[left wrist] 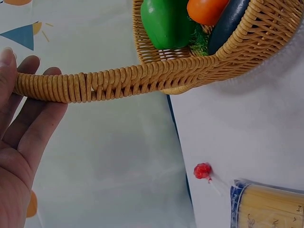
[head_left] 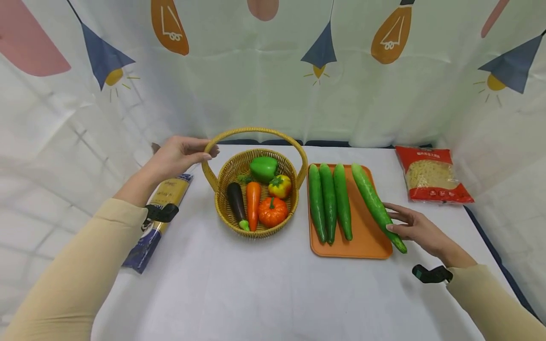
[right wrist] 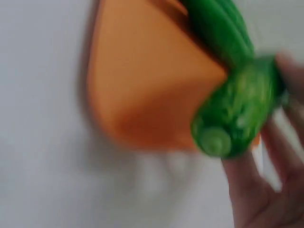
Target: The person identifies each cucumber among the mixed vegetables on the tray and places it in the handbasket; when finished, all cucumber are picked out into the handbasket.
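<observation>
My left hand [head_left: 184,152] holds the handle of a wicker basket [head_left: 222,219] at its left side; in the left wrist view, thumb and fingers lie on either side of the handle [left wrist: 109,84]. Inside the basket are a green bell pepper [head_left: 263,169], an eggplant [head_left: 237,204], a carrot [head_left: 253,203], a small pumpkin [head_left: 273,211] and a yellow-red pepper or tomato-like piece [head_left: 280,186]. With thumb and fingers my right hand [head_left: 420,232] grips a cucumber [head_left: 375,203] near its lower end, slanting over the right part of an orange tray [head_left: 362,244]. Several other cucumbers [head_left: 316,203] lie side by side on the tray.
A red bag of pasta [head_left: 431,175] lies at the back right. On the left, a blue and yellow pack of spaghetti [head_left: 147,246] lies partly under my left forearm. A small red-wrapped lollipop [left wrist: 203,170] shows in the left wrist view. A patterned curtain [head_left: 256,85] hangs behind the table.
</observation>
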The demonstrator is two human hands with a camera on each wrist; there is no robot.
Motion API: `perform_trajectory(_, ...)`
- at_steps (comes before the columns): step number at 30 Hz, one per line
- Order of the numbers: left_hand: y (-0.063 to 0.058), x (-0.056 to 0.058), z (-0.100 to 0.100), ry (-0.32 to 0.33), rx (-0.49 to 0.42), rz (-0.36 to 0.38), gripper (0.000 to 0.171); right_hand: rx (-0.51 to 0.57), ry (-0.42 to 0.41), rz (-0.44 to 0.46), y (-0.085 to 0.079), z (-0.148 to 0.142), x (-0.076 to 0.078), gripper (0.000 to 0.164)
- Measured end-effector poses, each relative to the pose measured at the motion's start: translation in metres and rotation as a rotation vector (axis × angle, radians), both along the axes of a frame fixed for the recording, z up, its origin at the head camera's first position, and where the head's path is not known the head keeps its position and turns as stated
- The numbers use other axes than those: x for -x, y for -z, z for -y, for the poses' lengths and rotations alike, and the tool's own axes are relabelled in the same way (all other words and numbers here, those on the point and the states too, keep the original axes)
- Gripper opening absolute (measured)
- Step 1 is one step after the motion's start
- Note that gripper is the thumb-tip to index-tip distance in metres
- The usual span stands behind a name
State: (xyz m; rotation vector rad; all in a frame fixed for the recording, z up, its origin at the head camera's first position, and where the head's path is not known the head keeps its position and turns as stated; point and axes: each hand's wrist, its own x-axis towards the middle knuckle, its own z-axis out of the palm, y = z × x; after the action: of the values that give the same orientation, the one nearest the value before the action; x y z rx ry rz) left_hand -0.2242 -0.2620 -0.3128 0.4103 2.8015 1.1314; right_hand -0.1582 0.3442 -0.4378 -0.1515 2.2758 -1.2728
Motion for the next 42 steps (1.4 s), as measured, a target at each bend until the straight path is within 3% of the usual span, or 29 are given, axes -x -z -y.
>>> perform_trajectory(7, -0.001, 0.000, 0.000, 0.007, -0.006, 0.008, 0.037, -0.002, 0.188, 0.036, 0.011, 0.039, 0.014, 0.084)
perform_trajectory(12, -0.001, 0.000, -0.001, -0.001, 0.001, 0.015, 0.038, 0.018, 0.246, 0.046, 0.020, 0.056, 0.017, 0.080)
perform_trajectory(22, -0.001, 0.001, -0.001, -0.001, -0.007, 0.015, 0.034, 0.034, 0.272, 0.059, 0.029, 0.070, 0.018, 0.078)
perform_trajectory(42, -0.003, 0.000, 0.000, -0.005, 0.000, 0.030, 0.032, 0.011, 0.263, 0.070, 0.023, 0.081, 0.021, 0.076)
